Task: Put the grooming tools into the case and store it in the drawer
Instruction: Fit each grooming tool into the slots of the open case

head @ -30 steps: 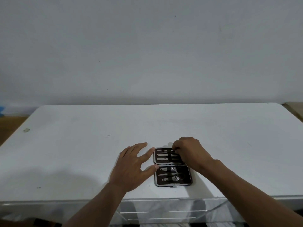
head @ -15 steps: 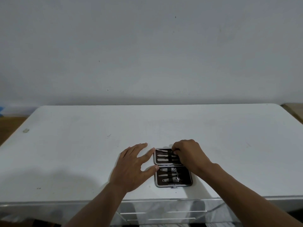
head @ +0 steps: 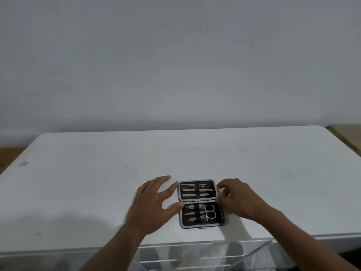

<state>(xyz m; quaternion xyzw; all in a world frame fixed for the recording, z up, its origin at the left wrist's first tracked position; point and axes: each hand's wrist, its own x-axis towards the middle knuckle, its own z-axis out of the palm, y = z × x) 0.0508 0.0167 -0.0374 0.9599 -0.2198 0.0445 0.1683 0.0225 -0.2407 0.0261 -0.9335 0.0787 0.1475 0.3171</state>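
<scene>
Since the earlier frames, right hand (head: 239, 200) has come off the far half of the case (head: 201, 204) and now sits at the case's right edge, leaving all the tools (head: 197, 190) exposed. Left hand (head: 154, 204) remains at the left edge, fingers spread, palm down; its thumb tip touches the case near the hinge line, and its index fingertip lies just beside the far half's left rim. Right hand is loosely curled, fingers bent toward the case's right rim; whether the fingertips grip the rim or only touch it cannot be told, since the hand hides that edge. Case lies open and flat on the white table (head: 78, 182), near the front edge, hinge running left to right. Far half holds slim metal implements under a dark strap; their exact kinds are too small to make out. Near half holds scissors (head: 210, 211) with loops to the right, and what appear to be two clippers and a thin file. A small tab projects from the case's near rim. Below the table's front edge, a clear drawer unit (head: 205, 257) is partly visible; it is cut off by the bottom of the view, and its transparent walls make its contents hard to read. Both forearms run out of frame at the bottom.
</scene>
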